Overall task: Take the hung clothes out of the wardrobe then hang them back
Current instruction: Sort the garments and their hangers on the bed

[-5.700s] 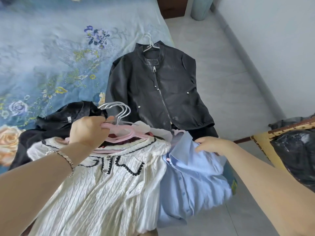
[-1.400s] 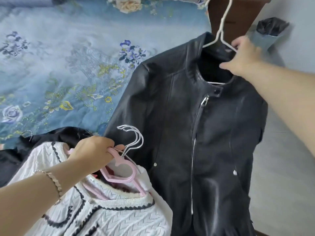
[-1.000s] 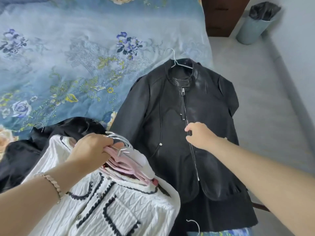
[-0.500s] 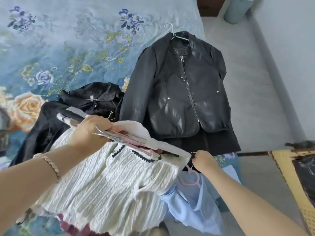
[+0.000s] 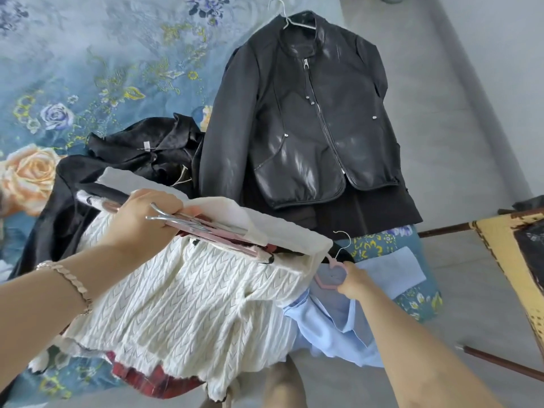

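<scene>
My left hand [image 5: 144, 219] grips a bundle of pink hangers [image 5: 212, 231] with metal hooks, carrying a cream knit cardigan [image 5: 182, 307] and a red plaid garment [image 5: 153, 381] under it. My right hand [image 5: 351, 282] pinches the pink heart-shaped hanger [image 5: 329, 275] of a light blue shirt [image 5: 341, 325] at the bed's edge. A black leather jacket [image 5: 312, 113] on a white wire hanger [image 5: 291, 19] lies flat on the bed, over another dark garment. Crumpled black clothes [image 5: 138, 148] lie left of it.
The bed has a blue floral cover [image 5: 97, 63]. Grey floor [image 5: 459, 160] runs along the right, beside a white wall [image 5: 506, 54]. A yellow-framed piece of furniture [image 5: 512, 260] with rusty metal legs stands at the right edge.
My right hand let go of the leather jacket's hanger, leaving the jacket flat on the bed, then dropped to the blue shirt's pink hanger and took hold. My left hand kept its bundle.
</scene>
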Tool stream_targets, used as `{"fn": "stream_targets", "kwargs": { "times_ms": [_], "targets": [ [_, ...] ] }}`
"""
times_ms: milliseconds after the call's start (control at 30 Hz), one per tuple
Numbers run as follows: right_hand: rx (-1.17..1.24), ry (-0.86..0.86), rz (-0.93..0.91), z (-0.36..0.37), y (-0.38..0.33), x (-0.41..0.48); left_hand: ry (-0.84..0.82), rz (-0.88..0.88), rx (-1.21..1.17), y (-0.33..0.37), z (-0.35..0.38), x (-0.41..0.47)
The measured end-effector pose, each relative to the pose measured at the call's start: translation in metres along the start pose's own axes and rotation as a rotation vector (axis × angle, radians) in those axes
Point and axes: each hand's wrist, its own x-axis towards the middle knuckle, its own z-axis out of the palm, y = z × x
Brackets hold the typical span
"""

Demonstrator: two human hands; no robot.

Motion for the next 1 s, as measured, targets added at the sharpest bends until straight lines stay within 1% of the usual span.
{"fn": "stream_targets", "kwargs": {
  "times_ms": [100,167,233,300,400,500,600,667,767,867,1000],
  "targets": [
    [0.028,-0.060,-0.035,-0.001,0.004,0.006,0.031,0.059,0.014,0.023,-0.011,0.006],
    [0.107,-0.064,-0.050,0.000,0.002,0.004,0.016,0.067,-0.001,0.026,-0.012,0.010],
    [0.278,-0.003,-0.032,-0.007,-0.002,-0.003,-0.022,0.065,-0.003,0.026,-0.011,0.013],
    [0.378,0.125,-0.031,-0.027,-0.005,-0.016,-0.025,0.106,0.025,0.028,-0.015,0.012],
    [0.318,0.225,-0.072,-0.070,-0.002,-0.043,-0.009,0.062,0.007,0.030,-0.034,0.007],
    [0.229,0.307,-0.129,-0.114,-0.007,-0.080,0.042,-0.042,-0.039,0.035,-0.068,-0.004],
    [0.229,0.389,-0.147,-0.157,-0.025,-0.130,0.157,-0.143,-0.123,0.038,-0.110,-0.016],
    [0.248,0.453,-0.189,-0.179,-0.041,-0.172,0.196,-0.180,-0.136,0.039,-0.143,-0.028],
    [0.238,0.563,-0.316,-0.193,-0.069,-0.244,0.291,-0.214,-0.185,0.044,-0.194,-0.057],
    [0.173,0.631,-0.452,-0.198,-0.103,-0.325,0.413,-0.175,-0.259,0.052,-0.242,-0.094],
    [0.111,0.783,-0.639,-0.209,-0.143,-0.434,0.455,-0.204,-0.298,0.059,-0.295,-0.142]
  ]
}}
